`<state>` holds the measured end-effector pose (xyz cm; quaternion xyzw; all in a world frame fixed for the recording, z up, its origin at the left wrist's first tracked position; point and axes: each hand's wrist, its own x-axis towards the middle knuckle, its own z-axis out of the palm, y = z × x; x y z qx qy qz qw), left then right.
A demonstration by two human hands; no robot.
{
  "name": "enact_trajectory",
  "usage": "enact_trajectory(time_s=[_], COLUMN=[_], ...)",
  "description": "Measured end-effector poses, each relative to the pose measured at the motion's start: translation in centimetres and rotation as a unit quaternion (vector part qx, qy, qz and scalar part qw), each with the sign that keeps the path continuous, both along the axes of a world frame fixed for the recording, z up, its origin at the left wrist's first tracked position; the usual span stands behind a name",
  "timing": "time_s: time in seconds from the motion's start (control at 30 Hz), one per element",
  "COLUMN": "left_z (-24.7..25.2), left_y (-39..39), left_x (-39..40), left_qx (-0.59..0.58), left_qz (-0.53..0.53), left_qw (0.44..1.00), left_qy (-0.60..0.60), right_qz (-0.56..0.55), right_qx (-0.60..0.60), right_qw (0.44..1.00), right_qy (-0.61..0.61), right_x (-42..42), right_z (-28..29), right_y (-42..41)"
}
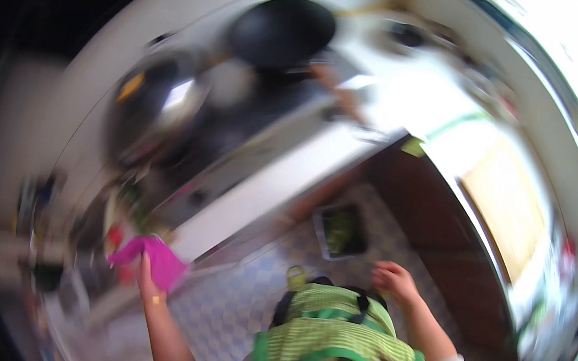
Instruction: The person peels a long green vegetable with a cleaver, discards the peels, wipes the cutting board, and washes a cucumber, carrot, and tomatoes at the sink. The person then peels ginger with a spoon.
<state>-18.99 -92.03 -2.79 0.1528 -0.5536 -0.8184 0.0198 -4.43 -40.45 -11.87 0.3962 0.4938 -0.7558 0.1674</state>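
Observation:
My left hand (146,276) grips a magenta cloth (164,265) at the near end of the white countertop (261,188). The cloth spreads out on both sides of my fingers. At my right side, my right hand (396,284) hangs in the air with its fingers curled, and nothing shows in it. It is close to my green striped apron (335,335) and beside the dark brown cabinet (439,224). Blurred red and green items (119,236) lie just behind the cloth; I cannot tell what they are.
A black wok (284,33) sits at the back of the stove, with a large shiny metal pot or lid (153,106) left of it. On the floor stands a bin or tray with green contents (342,232). A wooden cutting board (505,205) lies on the right counter.

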Motion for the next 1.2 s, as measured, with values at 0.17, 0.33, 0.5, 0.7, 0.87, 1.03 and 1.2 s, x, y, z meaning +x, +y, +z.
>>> enact_trajectory(time_s=[0.17,0.33,0.5,0.7,0.87,1.03,1.2], left_z=[-0.9,0.8,-0.4,-10.4,-15.1,-15.4,-14.4], left_y=[31.6,57.1,61.8,69.4,75.7,74.4,73.5], left_x=[2.0,12.0,7.6,-4.9,-11.3,-12.8,-13.6], left_qx=[0.038,0.191,-0.043,-0.380,-0.398,-0.425,-0.398], left_qz=[-0.440,-0.696,-0.771,-0.555,-0.508,-0.575,-0.630], left_qw=[0.896,0.680,0.603,0.740,0.763,0.698,0.664], left_qy=[-0.046,-0.131,-0.201,0.020,0.012,-0.034,-0.069], right_qz=[0.024,-0.389,-0.364,-0.117,0.005,0.210,0.153], right_qx=[-0.010,-0.187,0.195,0.681,0.680,0.591,0.629], right_qw=[0.989,0.867,0.901,0.695,0.729,0.759,0.754], right_qy=[0.147,0.251,0.136,-0.198,-0.080,0.173,0.114], right_x=[0.6,6.6,16.6,18.8,5.7,-10.8,-17.0], right_z=[6.4,4.9,8.6,-4.3,-2.6,-1.0,-1.1], right_y=[4.4,18.7,34.7,44.2,38.9,35.4,45.2])
